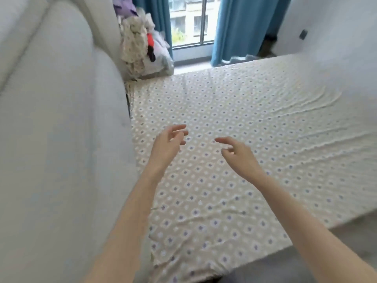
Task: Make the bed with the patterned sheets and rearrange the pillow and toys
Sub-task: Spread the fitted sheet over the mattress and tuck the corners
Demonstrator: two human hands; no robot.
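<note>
The patterned sheet (234, 127), beige with white and blue dots, lies spread over the mattress, with ripples at the right side and near the front corner. My left hand (168, 142) hovers above the sheet close to the headboard, fingers relaxed and holding nothing. My right hand (237, 155) hovers beside it, fingers loosely bent, also empty. A heap of patterned bedding, a pillow and toys (140, 43) is piled at the far left corner by the window.
A padded light grey headboard (61, 119) runs along the left. Blue curtains (242, 27) frame a window (189, 19) behind the bed. A white wall (336, 23) stands at the right. Grey floor (346, 242) shows at the lower right.
</note>
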